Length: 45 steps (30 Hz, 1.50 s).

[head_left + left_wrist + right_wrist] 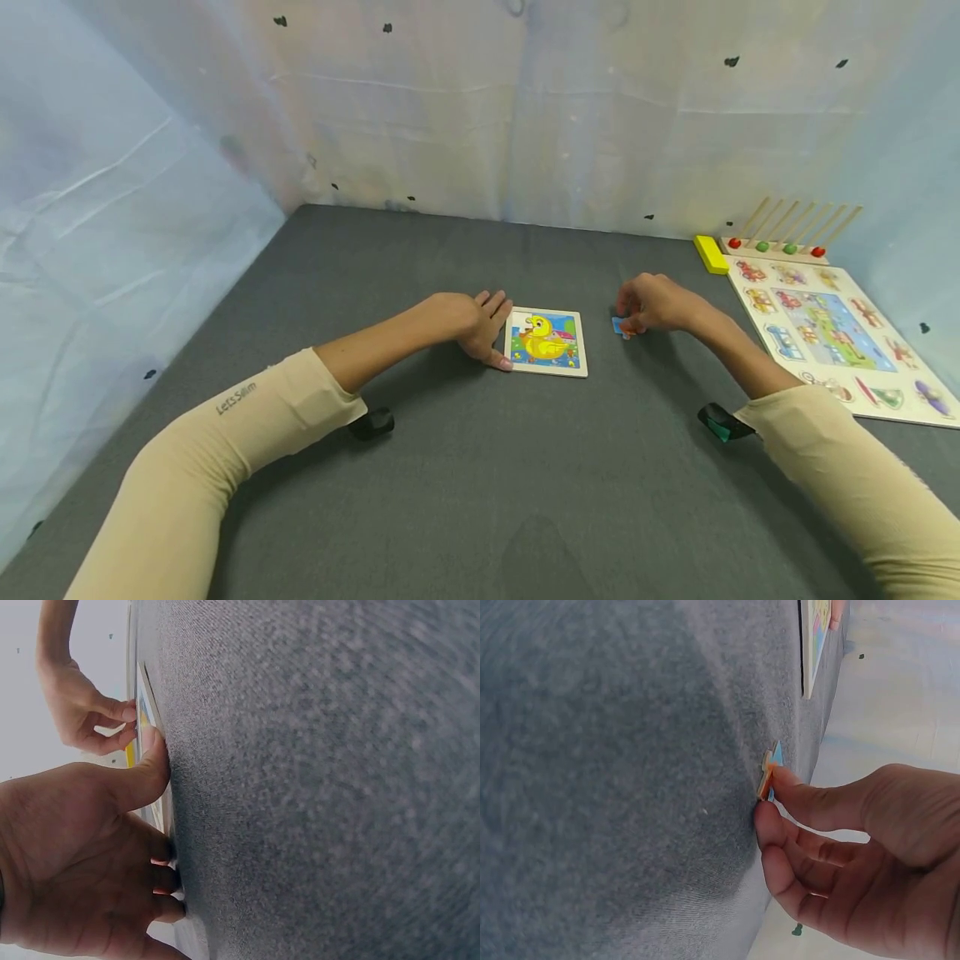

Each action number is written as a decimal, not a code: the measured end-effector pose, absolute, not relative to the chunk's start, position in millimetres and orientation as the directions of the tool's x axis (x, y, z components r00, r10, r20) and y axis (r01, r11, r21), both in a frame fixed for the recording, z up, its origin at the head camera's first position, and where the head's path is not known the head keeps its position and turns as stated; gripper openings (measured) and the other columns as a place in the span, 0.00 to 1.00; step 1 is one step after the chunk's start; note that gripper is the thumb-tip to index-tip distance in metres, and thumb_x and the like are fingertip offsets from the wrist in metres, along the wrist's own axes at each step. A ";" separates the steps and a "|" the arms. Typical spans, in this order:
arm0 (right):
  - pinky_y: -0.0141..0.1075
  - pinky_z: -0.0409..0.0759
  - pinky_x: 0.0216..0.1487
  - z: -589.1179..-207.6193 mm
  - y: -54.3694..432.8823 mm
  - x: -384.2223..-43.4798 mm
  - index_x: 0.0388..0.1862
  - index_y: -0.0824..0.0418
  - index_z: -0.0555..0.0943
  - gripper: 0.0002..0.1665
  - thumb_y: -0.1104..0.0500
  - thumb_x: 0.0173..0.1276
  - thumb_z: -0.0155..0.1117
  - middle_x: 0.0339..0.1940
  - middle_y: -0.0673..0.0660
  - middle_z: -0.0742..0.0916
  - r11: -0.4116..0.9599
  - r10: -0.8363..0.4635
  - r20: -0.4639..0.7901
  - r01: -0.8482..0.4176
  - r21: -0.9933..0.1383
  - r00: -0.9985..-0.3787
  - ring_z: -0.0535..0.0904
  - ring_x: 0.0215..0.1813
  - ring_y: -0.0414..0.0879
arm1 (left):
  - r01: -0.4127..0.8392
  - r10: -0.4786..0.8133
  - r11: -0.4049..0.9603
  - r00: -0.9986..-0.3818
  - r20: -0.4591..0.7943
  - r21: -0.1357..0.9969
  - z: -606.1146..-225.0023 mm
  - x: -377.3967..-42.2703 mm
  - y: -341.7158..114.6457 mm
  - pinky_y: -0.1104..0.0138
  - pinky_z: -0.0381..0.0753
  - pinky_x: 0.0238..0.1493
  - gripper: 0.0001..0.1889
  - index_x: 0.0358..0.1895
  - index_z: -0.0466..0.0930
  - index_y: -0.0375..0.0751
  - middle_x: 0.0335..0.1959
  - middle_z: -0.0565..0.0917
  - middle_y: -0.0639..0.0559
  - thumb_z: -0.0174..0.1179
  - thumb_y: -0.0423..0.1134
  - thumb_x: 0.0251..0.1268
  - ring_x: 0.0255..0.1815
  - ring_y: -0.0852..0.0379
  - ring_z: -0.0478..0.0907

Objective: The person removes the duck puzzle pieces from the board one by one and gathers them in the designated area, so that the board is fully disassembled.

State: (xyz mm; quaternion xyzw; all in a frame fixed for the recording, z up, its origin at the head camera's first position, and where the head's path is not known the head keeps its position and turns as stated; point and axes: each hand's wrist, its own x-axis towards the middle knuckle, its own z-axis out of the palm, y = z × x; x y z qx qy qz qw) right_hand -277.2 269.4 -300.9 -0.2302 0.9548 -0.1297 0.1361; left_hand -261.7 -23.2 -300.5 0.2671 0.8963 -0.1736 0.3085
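Note:
A small square jigsaw puzzle (546,342) with a yellow duck picture lies flat in its pale wooden frame on the table. A bare pale patch (518,320) shows at its upper left corner. My left hand (480,325) rests against the frame's left side, fingers extended, with the thumb at the near left corner. To the right of the frame, my right hand (654,302) pinches a blue and orange puzzle piece (767,776) between thumb and fingertips, close to the tabletop. The fingers partly cover this piece.
On the right of the table (480,483) lies a large wooden picture board (757,279) with several figures. Behind it stands a rack of wooden pegs (780,247) with red and green beads, beside a yellow block (710,254). Plastic sheeting (480,125) hangs behind the table.

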 end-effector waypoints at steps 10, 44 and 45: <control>0.43 0.81 0.36 -294.1 260.2 -273.2 0.44 0.70 0.83 0.09 0.65 0.69 0.71 0.34 0.63 0.89 0.869 -0.468 -0.196 -0.408 -0.280 -0.862 0.82 0.33 0.48 | 0.587 0.375 0.796 -0.668 -0.642 -0.146 -298.7 -261.5 -23.8 0.50 0.43 0.90 0.57 0.86 0.25 0.40 0.88 0.27 0.42 0.44 0.74 0.75 0.90 0.42 0.29; 0.41 0.81 0.45 -288.1 161.4 -293.8 0.56 0.60 0.82 0.21 0.69 0.66 0.75 0.42 0.62 0.86 0.707 -0.702 -0.362 -0.662 -0.249 -0.614 0.79 0.41 0.50 | 0.633 0.322 0.731 -0.649 -0.690 -0.254 -279.9 -267.7 -3.8 0.52 0.51 0.88 0.59 0.86 0.38 0.36 0.88 0.42 0.39 0.52 0.76 0.69 0.90 0.45 0.43; 0.39 0.80 0.43 -288.1 159.8 -294.3 0.55 0.60 0.82 0.20 0.69 0.66 0.74 0.38 0.61 0.86 0.707 -0.701 -0.365 -0.664 -0.245 -0.613 0.78 0.38 0.49 | 0.626 0.328 0.740 -0.654 -0.681 -0.246 -280.8 -268.1 -5.3 0.52 0.52 0.88 0.60 0.86 0.38 0.37 0.88 0.42 0.39 0.52 0.76 0.69 0.90 0.44 0.44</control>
